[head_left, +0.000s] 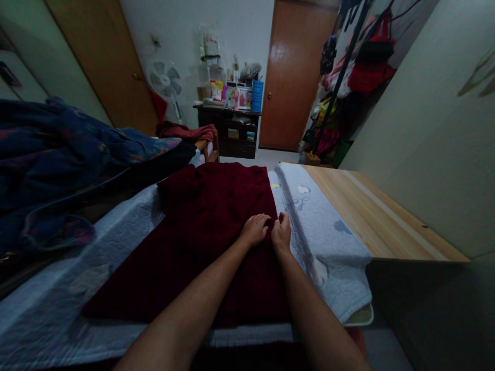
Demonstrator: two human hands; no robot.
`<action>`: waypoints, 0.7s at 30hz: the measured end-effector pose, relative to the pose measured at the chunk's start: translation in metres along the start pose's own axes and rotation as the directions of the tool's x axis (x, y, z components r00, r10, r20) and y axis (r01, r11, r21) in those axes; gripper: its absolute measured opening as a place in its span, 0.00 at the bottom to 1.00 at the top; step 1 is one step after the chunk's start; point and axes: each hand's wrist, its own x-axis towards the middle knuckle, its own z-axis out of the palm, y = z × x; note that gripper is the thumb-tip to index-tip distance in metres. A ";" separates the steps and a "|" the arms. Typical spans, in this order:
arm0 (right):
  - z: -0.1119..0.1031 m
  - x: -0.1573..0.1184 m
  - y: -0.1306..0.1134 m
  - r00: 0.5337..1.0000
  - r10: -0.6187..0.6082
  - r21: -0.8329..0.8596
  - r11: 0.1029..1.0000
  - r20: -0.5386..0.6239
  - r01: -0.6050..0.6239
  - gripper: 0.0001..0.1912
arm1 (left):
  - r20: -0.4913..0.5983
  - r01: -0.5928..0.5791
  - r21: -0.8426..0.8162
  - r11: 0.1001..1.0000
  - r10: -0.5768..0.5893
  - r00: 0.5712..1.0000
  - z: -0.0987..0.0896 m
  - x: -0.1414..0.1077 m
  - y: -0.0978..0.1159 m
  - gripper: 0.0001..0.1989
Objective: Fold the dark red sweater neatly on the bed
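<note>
a dark red garment (pixel 193 226) lies spread out under both hands, broad toward the wearer and bunched at its far end. the left grip (pixel 255 229) rests on it with fingers curled near its right-hand edge; the right grip (pixel 281 232) is bent inward at that same edge, just beside the left. whether either one pinches the cloth i cannot tell. beneath the garment, and showing on both sides of the grips, is a pale grey-blue quilted cover (pixel 325 226) with cloud-like shapes and a darker fold running just right of the right grip. farther right, a light wood-grain board (pixel 379 211) adjoins the cover. left of the grips sits a heap of blue floral cloth (pixel 65 134). well beyond them, the dim room holds a white fan (pixel 165 80), a dark cabinet (pixel 209 147) carrying a picture frame (pixel 245 98) and a blue basket (pixel 257 96), then a reddish-brown door (pixel 290 72). bags (pixel 369 77) and clothes hang ahead and to the right, past a black pole (pixel 342 72).
</note>
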 end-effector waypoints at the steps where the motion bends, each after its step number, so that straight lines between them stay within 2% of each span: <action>1: 0.001 -0.002 0.003 1.000 -0.030 -0.019 0.999 -0.007 0.030 0.25 | -0.034 0.033 -0.003 0.999 -0.033 0.999 0.000 0.001 -0.001 0.18; 4: 0.005 -0.007 0.010 0.988 -0.152 -0.111 0.982 0.004 0.152 0.25 | -0.148 0.151 -0.006 0.988 -0.150 0.977 -0.003 0.001 -0.003 0.21; 7: 0.009 -0.012 0.010 0.965 -0.247 -0.236 0.936 0.090 0.262 0.27 | -0.208 0.237 -0.013 0.971 -0.235 0.950 -0.005 0.000 -0.002 0.23; 9: 0.012 -0.016 0.006 0.945 -0.276 -0.338 0.884 0.178 0.322 0.27 | -0.201 0.259 -0.012 0.966 -0.256 0.946 -0.005 0.000 -0.002 0.24; 13: 0.015 -0.025 -0.004 0.914 -0.252 -0.517 0.762 0.319 0.390 0.26 | -0.123 0.261 -0.008 0.965 -0.260 0.958 -0.010 0.008 -0.009 0.28; 16: 0.015 -0.030 -0.010 0.896 -0.235 -0.579 0.695 0.378 0.427 0.26 | -0.086 0.264 -0.005 0.965 -0.263 0.961 -0.026 0.021 -0.021 0.29; 21: 0.014 -0.032 -0.016 0.887 -0.225 -0.611 0.655 0.404 0.444 0.28 | -0.115 0.258 -0.009 0.966 -0.258 0.959 -0.065 0.043 -0.045 0.28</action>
